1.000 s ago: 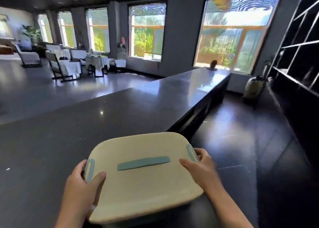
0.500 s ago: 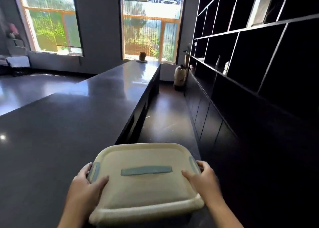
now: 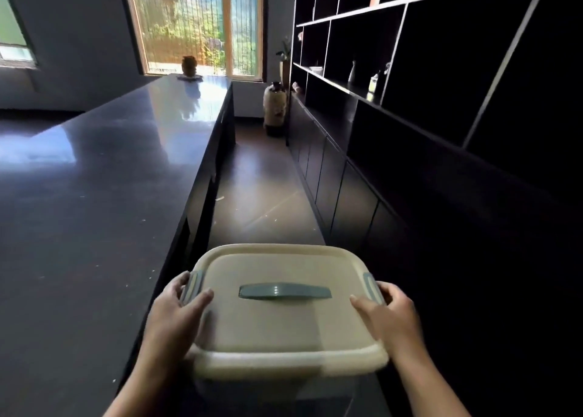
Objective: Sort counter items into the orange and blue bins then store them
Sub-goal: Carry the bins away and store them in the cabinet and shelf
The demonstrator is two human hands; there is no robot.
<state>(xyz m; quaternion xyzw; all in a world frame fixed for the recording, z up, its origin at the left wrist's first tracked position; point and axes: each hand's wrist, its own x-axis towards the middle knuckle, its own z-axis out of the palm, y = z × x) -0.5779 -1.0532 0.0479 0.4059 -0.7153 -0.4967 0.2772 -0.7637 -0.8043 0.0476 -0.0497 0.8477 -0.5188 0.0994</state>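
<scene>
The bin (image 3: 284, 309), lidded, was off the counter (image 3: 94, 195), beside its edge, my left hand (image 3: 176, 318) and right hand (image 3: 391, 315) gripping its sides; storing it probably meant finding a shelf (image 3: 410, 116) spot.

A: The bin lid (image 3: 284, 328) looks like cream plastic, smooth and matt, and the handle (image 3: 285, 291) in its middle a grey-blue plastic with a slight sheen.

B: And the tabletop (image 3: 94, 195) left of the bin?

A: Dark, polished, glossy enough to mirror the window light, with pale specks on it. The floor (image 3: 262, 195) beyond the bin is glossy too. The shelving (image 3: 410, 101) right of the bin looks matt black with pale edges.

B: The vase (image 3: 275, 107) beyond?

A: It looks like glazed ceramic.
</scene>
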